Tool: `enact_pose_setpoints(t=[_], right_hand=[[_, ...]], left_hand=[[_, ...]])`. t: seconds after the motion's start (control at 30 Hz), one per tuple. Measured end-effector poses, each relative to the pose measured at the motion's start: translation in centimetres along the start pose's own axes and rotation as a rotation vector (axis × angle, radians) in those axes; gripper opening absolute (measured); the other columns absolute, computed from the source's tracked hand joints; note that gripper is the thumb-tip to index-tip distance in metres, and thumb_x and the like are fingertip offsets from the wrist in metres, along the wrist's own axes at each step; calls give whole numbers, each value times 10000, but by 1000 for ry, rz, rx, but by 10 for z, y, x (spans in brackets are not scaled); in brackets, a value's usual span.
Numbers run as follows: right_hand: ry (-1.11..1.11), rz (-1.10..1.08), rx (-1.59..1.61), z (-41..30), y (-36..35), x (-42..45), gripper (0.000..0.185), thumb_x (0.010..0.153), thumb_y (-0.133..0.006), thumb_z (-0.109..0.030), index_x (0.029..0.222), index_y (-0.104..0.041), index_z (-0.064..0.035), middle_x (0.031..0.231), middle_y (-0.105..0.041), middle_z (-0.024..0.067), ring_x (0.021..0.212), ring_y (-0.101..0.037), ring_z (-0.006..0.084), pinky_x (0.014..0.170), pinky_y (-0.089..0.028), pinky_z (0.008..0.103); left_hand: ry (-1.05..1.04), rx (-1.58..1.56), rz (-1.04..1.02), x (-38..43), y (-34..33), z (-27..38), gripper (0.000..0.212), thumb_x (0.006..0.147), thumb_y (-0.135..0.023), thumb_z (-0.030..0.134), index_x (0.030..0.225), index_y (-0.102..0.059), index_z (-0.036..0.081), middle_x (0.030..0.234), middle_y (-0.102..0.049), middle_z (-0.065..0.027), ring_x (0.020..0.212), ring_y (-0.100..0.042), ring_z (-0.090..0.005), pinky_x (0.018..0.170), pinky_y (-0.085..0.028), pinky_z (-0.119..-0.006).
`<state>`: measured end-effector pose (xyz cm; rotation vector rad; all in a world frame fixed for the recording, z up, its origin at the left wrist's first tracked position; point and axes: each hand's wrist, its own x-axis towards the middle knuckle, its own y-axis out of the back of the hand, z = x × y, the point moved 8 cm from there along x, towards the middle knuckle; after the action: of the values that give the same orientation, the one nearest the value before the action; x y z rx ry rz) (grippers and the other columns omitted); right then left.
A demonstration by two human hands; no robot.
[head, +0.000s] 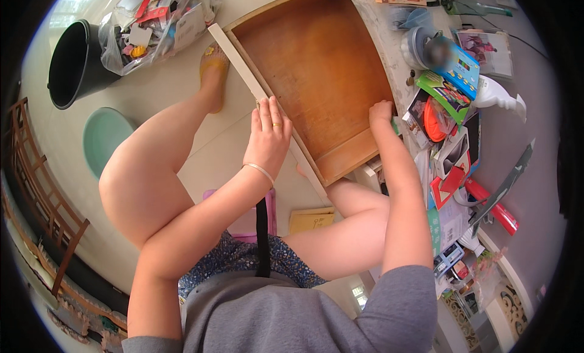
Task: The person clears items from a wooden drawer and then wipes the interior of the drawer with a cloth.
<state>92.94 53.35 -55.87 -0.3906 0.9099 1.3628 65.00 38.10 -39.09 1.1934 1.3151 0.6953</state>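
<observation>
A wooden drawer [319,79] with a bare brown inside and a pale front panel [237,63] lies tilted before me, over my right knee. My left hand [271,129] holds the front panel near its middle, fingers laid along it; a ring and a bangle are on that arm. At the drawer's right-hand rim, my right hand [381,114] is curled over the edge, its fingertips hidden. A small piece of something green [395,124] shows just beside that hand; what it is I cannot tell.
A cluttered tabletop at right bears boxes, a white spray bottle [499,95] and a red cylinder [492,206]. On the floor stand a black bucket [68,63], a stuffed plastic bag [155,31], a green basin [107,140] and a pink plastic item [242,220]. A yellow envelope [310,220] lies below the drawer.
</observation>
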Motion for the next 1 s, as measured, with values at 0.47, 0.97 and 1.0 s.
enact_pose_setpoints(t=[0.47, 0.97, 1.0], right_hand=[[420, 136, 474, -74, 69, -74, 179, 740, -602, -160, 845, -714, -70, 905, -683, 136, 887, -657, 283, 754, -526, 377], [401, -246, 1543, -161, 44, -80, 263, 808, -494, -169, 911, -674, -7, 827, -664, 186, 757, -643, 282, 667, -497, 378], [362, -284, 1616, -163, 41, -79, 262, 812, -492, -169, 904, -671, -2, 798, -659, 174, 718, -635, 261, 640, -490, 373]], left_hand=[[11, 28, 172, 1, -4, -7, 347, 836, -523, 155, 1130, -526, -29, 1289, -467, -272, 1204, -461, -374, 1009, -383, -427], [19, -13, 221, 0, -3, -7, 338, 836, -519, 154, 1118, -528, -33, 1290, -463, -276, 1205, -459, -378, 1010, -386, -429], [23, -8, 221, 0, -4, -7, 336, 836, -519, 154, 1116, -529, -32, 1290, -464, -275, 1204, -460, -378, 1009, -388, -428]])
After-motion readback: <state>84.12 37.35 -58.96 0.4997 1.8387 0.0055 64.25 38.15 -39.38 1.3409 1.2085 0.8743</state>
